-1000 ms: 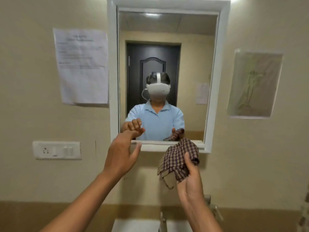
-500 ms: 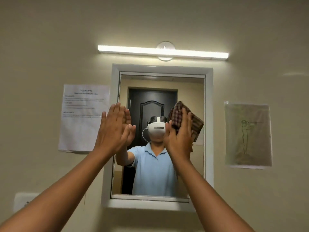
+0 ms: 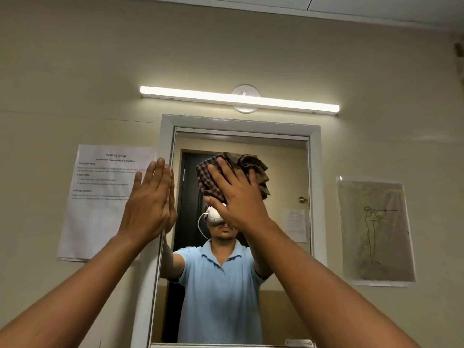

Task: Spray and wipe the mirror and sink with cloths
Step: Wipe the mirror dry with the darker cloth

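A white-framed mirror [image 3: 283,172] hangs on the beige wall straight ahead. My right hand [image 3: 236,197] presses a brown checked cloth [image 3: 253,167] flat against the upper middle of the glass, fingers straight and spread. My left hand [image 3: 150,199] lies flat with straight fingers on the mirror's left frame edge and holds nothing. The sink is out of view.
A lit tube light [image 3: 238,99] runs above the mirror. A printed task sheet [image 3: 100,197] is taped to the wall on the left. A drawing in a plastic sleeve [image 3: 376,229] hangs on the right. The glass reflects a person and a dark door.
Both hands rose from below the mirror up to its surface. The view tilted upward, and the cloth has since slid left and up across the glass.
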The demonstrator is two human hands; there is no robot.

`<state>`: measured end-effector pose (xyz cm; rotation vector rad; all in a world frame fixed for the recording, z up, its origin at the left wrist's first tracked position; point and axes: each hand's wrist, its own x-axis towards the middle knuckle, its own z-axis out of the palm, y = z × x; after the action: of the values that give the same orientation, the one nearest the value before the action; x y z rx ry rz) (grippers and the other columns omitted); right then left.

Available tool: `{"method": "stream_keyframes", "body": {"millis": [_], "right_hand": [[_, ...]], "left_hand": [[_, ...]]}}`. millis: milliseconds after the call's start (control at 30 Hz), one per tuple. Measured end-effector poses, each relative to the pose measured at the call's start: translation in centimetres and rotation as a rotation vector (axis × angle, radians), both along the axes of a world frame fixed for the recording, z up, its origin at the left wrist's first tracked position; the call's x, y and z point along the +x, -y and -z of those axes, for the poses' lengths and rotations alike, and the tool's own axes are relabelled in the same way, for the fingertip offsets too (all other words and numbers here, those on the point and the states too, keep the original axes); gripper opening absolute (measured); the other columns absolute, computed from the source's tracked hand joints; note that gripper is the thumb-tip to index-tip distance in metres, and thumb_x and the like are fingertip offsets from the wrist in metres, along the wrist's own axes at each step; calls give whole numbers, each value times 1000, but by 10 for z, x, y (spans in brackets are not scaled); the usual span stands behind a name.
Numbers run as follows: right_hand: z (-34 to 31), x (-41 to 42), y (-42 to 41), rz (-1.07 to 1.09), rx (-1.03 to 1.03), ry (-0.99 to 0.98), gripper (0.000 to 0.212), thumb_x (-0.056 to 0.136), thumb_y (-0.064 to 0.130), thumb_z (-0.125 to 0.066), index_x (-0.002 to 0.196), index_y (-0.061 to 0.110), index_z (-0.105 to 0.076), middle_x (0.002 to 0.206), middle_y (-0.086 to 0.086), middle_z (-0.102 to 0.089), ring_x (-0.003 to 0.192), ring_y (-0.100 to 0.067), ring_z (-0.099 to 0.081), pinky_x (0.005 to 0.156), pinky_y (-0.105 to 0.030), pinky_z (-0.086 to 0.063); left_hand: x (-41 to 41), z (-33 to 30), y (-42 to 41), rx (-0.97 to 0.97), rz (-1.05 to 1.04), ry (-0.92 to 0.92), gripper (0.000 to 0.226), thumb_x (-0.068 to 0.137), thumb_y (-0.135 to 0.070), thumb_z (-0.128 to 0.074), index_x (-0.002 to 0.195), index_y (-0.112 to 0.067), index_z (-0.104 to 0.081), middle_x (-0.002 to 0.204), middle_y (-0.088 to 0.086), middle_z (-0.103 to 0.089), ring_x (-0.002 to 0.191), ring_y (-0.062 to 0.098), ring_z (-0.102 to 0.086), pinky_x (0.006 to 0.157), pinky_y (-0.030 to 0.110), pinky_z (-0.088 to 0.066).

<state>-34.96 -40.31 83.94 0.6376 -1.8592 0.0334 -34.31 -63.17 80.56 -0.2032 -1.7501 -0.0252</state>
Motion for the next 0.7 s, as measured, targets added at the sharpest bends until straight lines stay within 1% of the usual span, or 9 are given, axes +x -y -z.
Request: {"method": "stream_keyframes", "body": {"millis": [33,100,167,267,367,467,567,700], "right_hand": [[-5,-1,-5,13,-4,-17,71,95,64,-32,154,37,-3,164,7,4,150,-21,-4,116,-47,14],[-14,-3,-17,31,-67,-40,70,94,67,-29,153,40,-4,164,7,3,150,-19,-1,117,-49,15],[-24,-4,-33,28,-201,-42,69,94,69,-25,153,41,-4,164,8,5,150,-18,5,116,-50,17],[-37,-8,-62,78,-393,-57,67,94,69,-19,153,41,-5,164,4,7,149,-22,11,117,-53,14],[-41,-15,-80,184,-543,-96,75,92,69,-17,155,30,-1,164,-4,6,149,-26,12,118,-54,10],[-40,-19,-72,178,-683,-96,83,93,66,-21,155,15,3,164,-7,3,150,-24,10,120,-52,6],[-41,-20,-54,153,-721,-92,81,96,64,-22,155,13,0,164,-6,2,150,-22,9,121,-50,4],[-42,-18,-19,130,-618,-117,79,96,63,-21,155,14,0,164,-6,3,150,-22,9,121,-49,4]], "left_hand": [[0,0,1,-12,0,-7,70,88,-28,-20,155,-9,-12,164,11,-8,152,24,-6,123,47,-8],[0,0,5,-33,-1,-15,70,88,-28,-23,155,-8,-14,163,11,-11,152,25,-8,123,47,-9],[0,-1,6,-48,-4,-17,70,88,-28,-24,154,-7,-16,163,12,-12,151,26,-10,122,47,-10],[0,-1,7,-72,-13,-18,70,88,-28,-25,154,-6,-17,162,13,-13,151,26,-11,122,49,-14],[0,-2,11,-95,-17,-23,70,88,-28,-26,154,-6,-18,162,14,-14,151,27,-12,121,49,-15],[-2,-2,14,-116,-23,-36,69,89,-26,-29,154,-6,-17,163,14,-13,151,25,-10,122,45,-12],[-4,-2,15,-125,-15,-44,69,89,-24,-31,154,-6,-16,163,14,-12,152,25,-9,122,45,-13],[-8,0,15,-110,1,-45,72,87,-23,-32,155,-7,-15,163,12,-9,152,24,-7,122,46,-13]]}}
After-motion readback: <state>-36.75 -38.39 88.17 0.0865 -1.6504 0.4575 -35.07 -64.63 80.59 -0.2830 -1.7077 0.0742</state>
